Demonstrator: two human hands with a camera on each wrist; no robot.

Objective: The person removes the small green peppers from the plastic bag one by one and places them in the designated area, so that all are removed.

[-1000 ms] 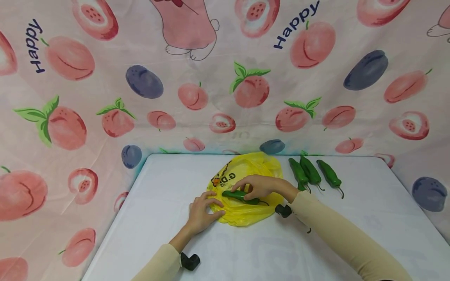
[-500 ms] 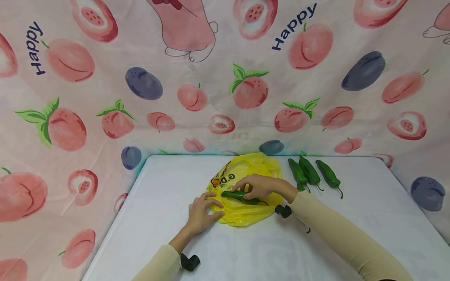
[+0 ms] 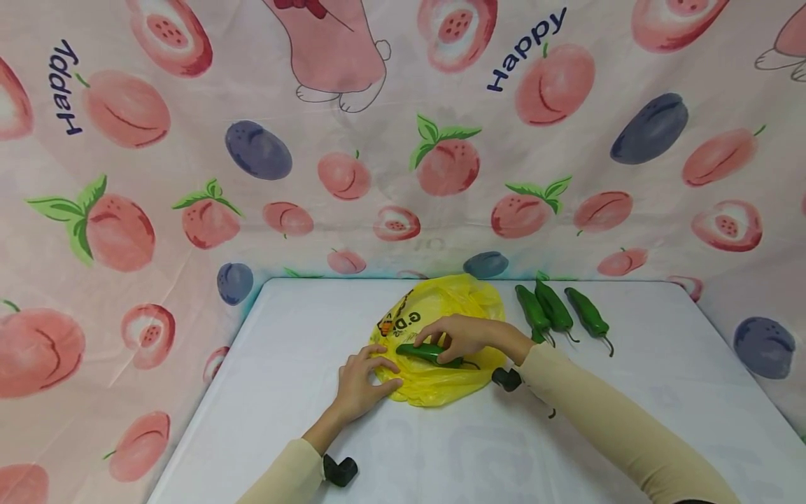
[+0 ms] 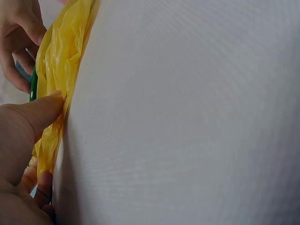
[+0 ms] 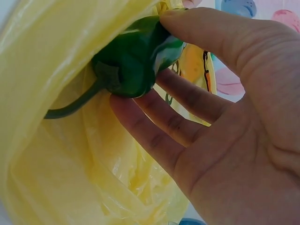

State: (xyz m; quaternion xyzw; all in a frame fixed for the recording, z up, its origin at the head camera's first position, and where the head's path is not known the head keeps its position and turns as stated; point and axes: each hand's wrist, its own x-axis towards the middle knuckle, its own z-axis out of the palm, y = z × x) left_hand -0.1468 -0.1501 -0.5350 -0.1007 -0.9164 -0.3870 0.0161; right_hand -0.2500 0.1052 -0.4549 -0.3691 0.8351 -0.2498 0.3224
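A long green pepper [image 3: 422, 351] lies against a yellow plastic bag [image 3: 460, 294] in the middle of the table. My right hand [image 3: 460, 334] pinches it between thumb and fingers near the stem end. In the right wrist view, yellow film hangs beside the pepper [image 5: 129, 61] and its curved stem, with my thumb on one side and fingertips on the other. At the bag's left edge, my left hand [image 3: 361, 381] holds the crumpled plastic. The left wrist view shows the left thumb pressed on the bag [image 4: 61, 56], the fingertips further down.
Several more green peppers [image 3: 587, 310] lie at the back right of the white table [image 3: 302, 315]. A dark stem [image 3: 552, 414] pokes out under the right sleeve, the rest hidden. A fruit-printed cloth [image 3: 352, 210] hangs behind the table.
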